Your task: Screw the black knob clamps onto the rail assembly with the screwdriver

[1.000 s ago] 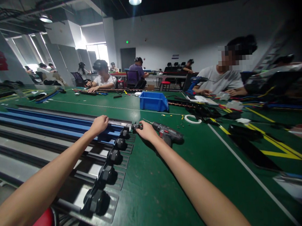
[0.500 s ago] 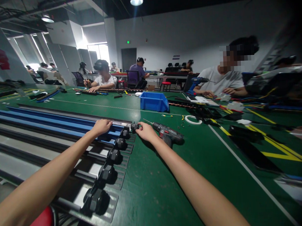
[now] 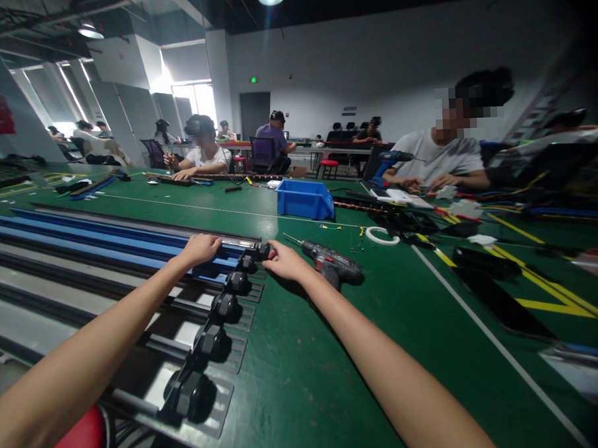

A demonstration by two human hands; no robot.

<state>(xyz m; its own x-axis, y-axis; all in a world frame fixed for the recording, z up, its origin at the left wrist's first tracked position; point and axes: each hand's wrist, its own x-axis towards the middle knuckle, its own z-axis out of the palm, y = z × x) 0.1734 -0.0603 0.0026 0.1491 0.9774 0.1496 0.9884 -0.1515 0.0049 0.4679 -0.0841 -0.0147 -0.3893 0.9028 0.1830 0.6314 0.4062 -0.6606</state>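
Note:
Long metal rails, some blue inside, lie side by side on the green table. Black end plates with hexagonal cable glands sit at their right ends. My left hand is closed over the farthest rails, a little short of their ends; its fingertips are partly hidden. At the end of the farthest rail, my right hand pinches a black cable gland between thumb and fingers. Just right of that hand lies a cordless drill, its thin bit pointing left.
A blue bin stands beyond the drill, with a white ring and small screws to its right. Dark parts and wires cover the right side, before a seated co-worker. A red stool is below the near edge.
My right hand has shifted slightly left with the cable gland, which now sits closer against the rail's end. My left hand has hardly moved.

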